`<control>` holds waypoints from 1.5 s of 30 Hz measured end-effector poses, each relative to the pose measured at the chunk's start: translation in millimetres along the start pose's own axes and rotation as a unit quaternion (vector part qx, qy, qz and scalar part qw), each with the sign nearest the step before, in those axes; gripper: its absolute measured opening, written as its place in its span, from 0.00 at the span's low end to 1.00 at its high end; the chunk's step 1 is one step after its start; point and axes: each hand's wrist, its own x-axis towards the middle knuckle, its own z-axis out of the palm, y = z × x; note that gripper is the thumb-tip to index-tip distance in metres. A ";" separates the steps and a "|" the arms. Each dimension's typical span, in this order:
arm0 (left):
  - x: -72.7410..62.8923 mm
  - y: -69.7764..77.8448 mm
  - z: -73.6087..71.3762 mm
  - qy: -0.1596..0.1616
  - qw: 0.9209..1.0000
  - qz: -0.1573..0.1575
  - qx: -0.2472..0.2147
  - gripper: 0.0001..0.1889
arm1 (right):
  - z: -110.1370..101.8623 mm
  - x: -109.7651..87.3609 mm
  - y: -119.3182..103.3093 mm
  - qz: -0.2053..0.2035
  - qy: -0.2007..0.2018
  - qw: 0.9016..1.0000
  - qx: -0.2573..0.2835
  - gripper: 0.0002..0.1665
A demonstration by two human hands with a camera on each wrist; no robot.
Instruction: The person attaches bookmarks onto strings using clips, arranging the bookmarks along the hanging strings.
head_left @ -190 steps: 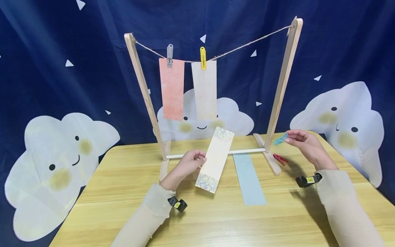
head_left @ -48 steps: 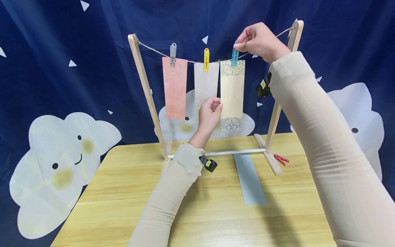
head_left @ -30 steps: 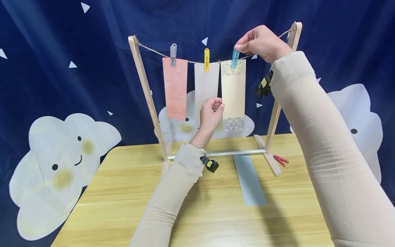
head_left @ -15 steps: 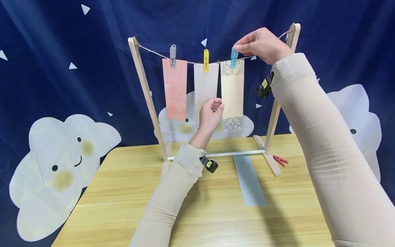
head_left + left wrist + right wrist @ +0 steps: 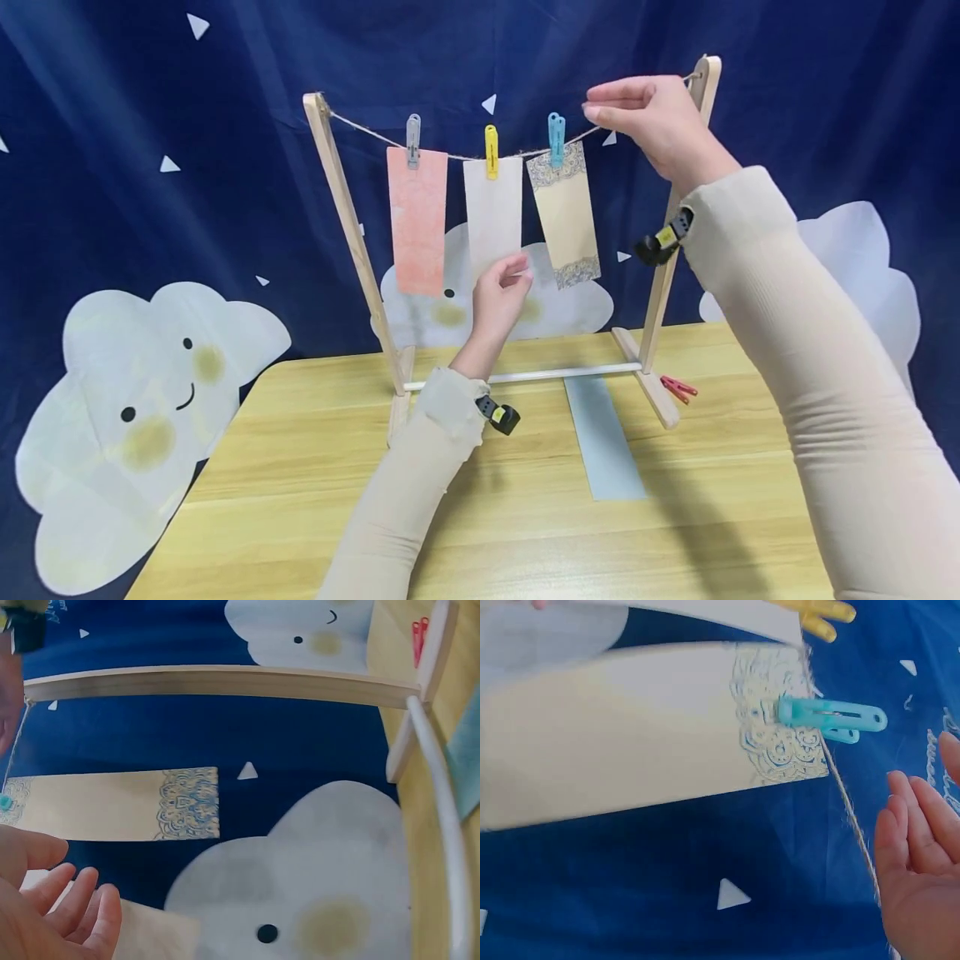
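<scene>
A cream paper strip with patterned ends (image 5: 566, 218) hangs tilted from the twine (image 5: 585, 135), held by a blue clothespin (image 5: 556, 140). My right hand (image 5: 663, 121) is in the air to the right of that clothespin, apart from it and holding nothing. The right wrist view shows its fingers nearly straight. My left hand (image 5: 501, 296) is in front of the lower end of a white paper strip (image 5: 493, 204), left of the patterned one. Its fingers are loosely bent with nothing between them. Whether it touches the white strip I cannot tell.
A coral paper strip (image 5: 417, 221) hangs at left from a grey clothespin (image 5: 413, 142); a yellow clothespin (image 5: 491, 152) holds the white one. On the table (image 5: 300, 483) lie a light blue strip (image 5: 606, 442) and a red clothespin (image 5: 678, 387). Wooden posts (image 5: 352, 225) carry the twine.
The patterned strip, earlier in my left hand above the table, is now clipped to the twine. Both hands have just let go: the right moved rightward, the left slightly down-left. The strip swung askew.
</scene>
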 end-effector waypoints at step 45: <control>-118.8 -85.9 49.4 -0.153 0.961 -0.229 0.029 0.30 | -41.3 -174.7 291.1 0.159 -0.077 0.934 0.311 0.18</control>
